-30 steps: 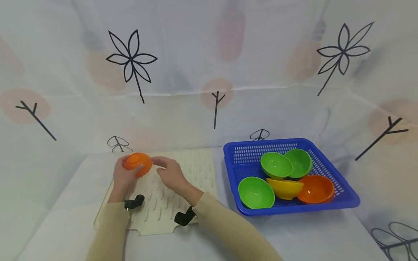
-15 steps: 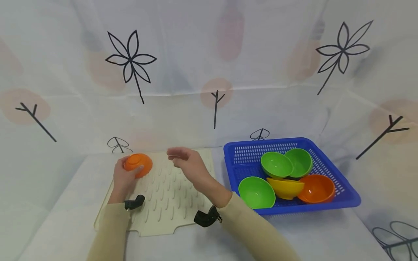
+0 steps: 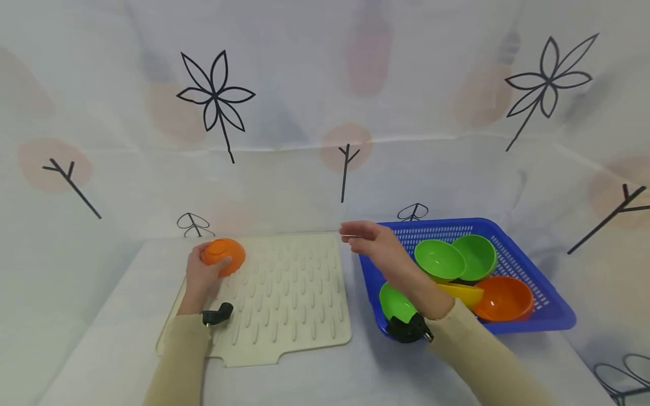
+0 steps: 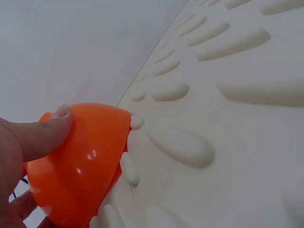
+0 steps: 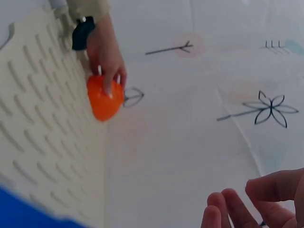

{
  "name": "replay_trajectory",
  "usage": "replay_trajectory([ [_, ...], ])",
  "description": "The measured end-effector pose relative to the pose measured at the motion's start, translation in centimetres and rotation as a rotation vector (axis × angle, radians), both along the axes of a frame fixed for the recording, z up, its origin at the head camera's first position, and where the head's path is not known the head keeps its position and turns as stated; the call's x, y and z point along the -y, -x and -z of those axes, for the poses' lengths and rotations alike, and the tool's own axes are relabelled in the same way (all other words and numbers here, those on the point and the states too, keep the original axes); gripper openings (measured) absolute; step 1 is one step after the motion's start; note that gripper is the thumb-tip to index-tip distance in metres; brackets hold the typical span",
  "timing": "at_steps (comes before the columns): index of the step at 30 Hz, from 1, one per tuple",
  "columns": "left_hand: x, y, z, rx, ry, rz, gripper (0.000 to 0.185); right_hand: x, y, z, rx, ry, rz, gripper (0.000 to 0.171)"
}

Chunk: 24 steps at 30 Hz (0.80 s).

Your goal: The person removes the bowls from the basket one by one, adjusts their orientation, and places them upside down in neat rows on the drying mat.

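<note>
Right hand [image 3: 378, 245] has swung off toward the blue plastic basket [image 3: 548, 307], fingers loose; left hand [image 3: 203, 276] grips the upturned orange plastic bowl [image 3: 223, 256] on the cream ribbed mat [image 3: 294, 304] — seat it squarely between ribs.

The orange bowl [image 4: 78, 166] was smooth, glossy plastic that caught small highlights. The cream mat [image 3: 284, 293] looked like matt moulded plastic or rubber with raised ribs. The blue basket [image 3: 543, 301] was perforated plastic, and its bowls [image 3: 439, 259] were shiny plastic. Thin printed cloth [image 3: 304, 141], matt and creased, covered the desk and backdrop.
</note>
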<state>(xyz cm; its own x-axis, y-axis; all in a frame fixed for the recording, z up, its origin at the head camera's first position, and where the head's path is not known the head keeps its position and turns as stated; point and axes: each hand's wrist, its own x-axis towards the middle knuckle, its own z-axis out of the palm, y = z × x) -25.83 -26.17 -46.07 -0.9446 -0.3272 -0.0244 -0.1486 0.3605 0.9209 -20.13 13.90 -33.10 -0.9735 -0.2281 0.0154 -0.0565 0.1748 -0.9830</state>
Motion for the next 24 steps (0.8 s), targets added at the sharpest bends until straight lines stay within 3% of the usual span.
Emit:
replay_trajectory([
  [5, -0.2, 0.0, -0.1, 0.007, 0.021, 0.001, 0.074, -5.2, 1.3, 0.2, 0.007, -0.110, 0.015, 0.038],
  [10, -0.1, 0.1, -0.1, 0.014, 0.029, 0.001, 0.075, -9.1, 2.7, 0.7, 0.045, -0.187, -0.058, 0.044],
  [18, 0.1, 0.1, 0.0, 0.020, 0.029, -0.004, 0.076, -11.6, 4.2, 3.3, 0.099, -0.287, -0.157, 0.044],
  [24, 0.0, 0.1, 0.1, 0.017, 0.041, -0.003, 0.076, -12.2, 4.4, 5.0, 0.119, -0.380, -0.250, 0.039],
])
